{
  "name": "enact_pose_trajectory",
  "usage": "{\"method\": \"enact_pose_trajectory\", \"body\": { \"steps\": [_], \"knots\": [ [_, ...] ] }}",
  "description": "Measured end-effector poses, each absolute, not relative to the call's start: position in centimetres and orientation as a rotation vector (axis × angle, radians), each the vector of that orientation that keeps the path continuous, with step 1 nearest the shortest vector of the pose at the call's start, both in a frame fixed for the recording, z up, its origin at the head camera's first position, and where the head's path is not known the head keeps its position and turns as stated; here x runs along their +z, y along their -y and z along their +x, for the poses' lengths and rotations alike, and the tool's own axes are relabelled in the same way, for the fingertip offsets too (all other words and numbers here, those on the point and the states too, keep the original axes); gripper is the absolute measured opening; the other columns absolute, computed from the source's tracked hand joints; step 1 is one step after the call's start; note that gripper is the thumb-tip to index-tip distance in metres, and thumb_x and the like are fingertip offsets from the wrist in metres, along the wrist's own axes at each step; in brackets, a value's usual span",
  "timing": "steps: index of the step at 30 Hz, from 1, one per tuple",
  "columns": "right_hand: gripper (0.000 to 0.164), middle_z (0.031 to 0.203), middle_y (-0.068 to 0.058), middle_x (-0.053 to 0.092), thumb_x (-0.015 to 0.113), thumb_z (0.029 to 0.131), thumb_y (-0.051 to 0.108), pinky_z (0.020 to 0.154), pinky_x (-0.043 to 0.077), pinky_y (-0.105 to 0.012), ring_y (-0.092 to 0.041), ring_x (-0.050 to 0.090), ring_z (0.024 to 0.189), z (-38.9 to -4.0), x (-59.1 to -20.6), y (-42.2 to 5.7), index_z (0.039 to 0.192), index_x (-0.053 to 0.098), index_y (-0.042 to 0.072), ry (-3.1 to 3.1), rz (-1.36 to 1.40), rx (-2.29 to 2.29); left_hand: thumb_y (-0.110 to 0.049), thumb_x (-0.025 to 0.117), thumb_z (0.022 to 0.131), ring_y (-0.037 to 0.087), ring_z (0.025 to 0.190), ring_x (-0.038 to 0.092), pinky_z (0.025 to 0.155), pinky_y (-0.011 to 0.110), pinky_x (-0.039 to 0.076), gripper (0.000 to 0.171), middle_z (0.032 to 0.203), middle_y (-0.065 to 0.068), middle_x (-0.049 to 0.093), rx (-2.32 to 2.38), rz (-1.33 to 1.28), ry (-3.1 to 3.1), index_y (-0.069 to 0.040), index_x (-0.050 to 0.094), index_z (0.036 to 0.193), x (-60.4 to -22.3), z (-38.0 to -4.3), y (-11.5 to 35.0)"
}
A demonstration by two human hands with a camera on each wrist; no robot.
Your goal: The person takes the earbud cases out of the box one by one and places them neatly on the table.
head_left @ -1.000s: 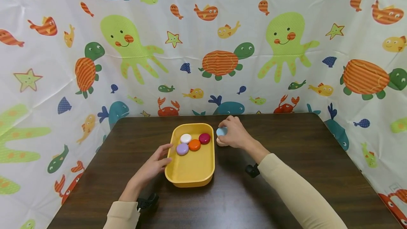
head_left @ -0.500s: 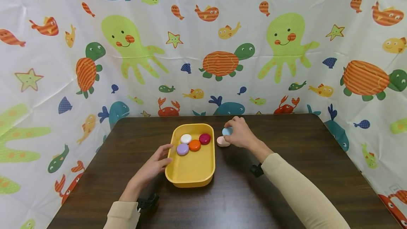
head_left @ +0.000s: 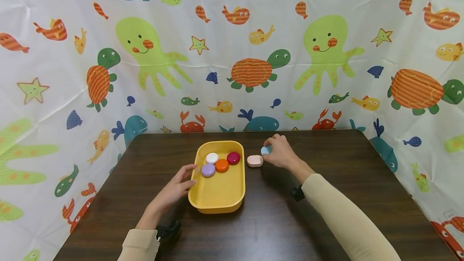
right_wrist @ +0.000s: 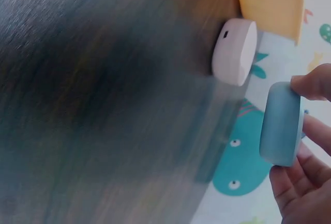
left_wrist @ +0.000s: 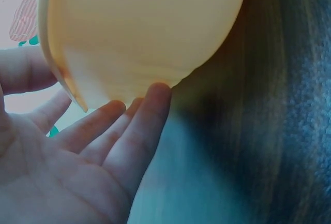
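My right hand [head_left: 281,152] pinches a small light blue rounded block [right_wrist: 281,124] between the thumb and fingertips, at the back of the table. Just left of that hand, a pale pink rounded case [head_left: 255,161] with a dark slot stands on the table. A yellow tray [head_left: 217,209] is to the left of the case. Inside its far half lie a white disc [head_left: 212,158], a lilac disc [head_left: 208,170], an orange disc [head_left: 222,165] and a dark red disc [head_left: 233,157]. With fingers spread and fairly straight, my left hand [head_left: 177,184] touches the tray's left side [left_wrist: 129,43].
The dark wooden table [head_left: 319,156] reaches out on both sides of the tray. A white cloth [head_left: 217,104] printed with sea animals hangs behind it and along its sides. Each wrist wears a black strap [head_left: 167,228].
My right hand has moved a little to the right with the light blue block, away from the pink case, which now shows whole. My left hand and the tray have stayed put.
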State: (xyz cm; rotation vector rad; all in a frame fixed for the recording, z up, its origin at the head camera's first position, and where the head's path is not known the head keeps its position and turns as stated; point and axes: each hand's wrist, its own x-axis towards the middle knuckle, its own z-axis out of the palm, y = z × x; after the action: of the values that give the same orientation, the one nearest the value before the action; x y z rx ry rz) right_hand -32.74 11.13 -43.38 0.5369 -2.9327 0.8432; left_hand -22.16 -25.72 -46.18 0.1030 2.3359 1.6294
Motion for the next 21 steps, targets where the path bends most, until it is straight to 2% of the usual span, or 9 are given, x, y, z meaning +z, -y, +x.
{"method": "enact_pose_trajectory", "body": {
  "steps": [6, 21],
  "knots": [
    [0.038, 0.115, -0.017, 0.059, 0.074, 0.084, 0.023, 0.079, 0.046, -0.040, -0.033, 0.047, 0.104, -33.1, -44.2, -11.9, 0.115, 0.071, 0.001, 2.934, 0.543, 0.826, -0.016, 0.049, 0.106, 0.046, 0.142, 0.035, 0.107, 0.060, 0.042, 0.052, 0.160, 0.025, 0.025, 1.611, 0.094, -2.354, -0.012, 0.029, 0.154, -46.1, -22.0, 25.7],
    [0.035, 0.115, -0.018, 0.058, 0.075, 0.085, 0.022, 0.087, 0.046, -0.044, -0.036, 0.048, 0.109, -33.3, -46.1, -12.3, 0.112, 0.071, 0.001, 2.990, 0.504, 0.838, -0.016, 0.050, 0.106, 0.044, 0.141, 0.038, 0.107, 0.059, 0.043, 0.051, 0.160, 0.025, 0.027, 1.625, 0.079, -2.353, -0.012, 0.030, 0.153, -46.1, -22.2, 25.7]
  ]
}}
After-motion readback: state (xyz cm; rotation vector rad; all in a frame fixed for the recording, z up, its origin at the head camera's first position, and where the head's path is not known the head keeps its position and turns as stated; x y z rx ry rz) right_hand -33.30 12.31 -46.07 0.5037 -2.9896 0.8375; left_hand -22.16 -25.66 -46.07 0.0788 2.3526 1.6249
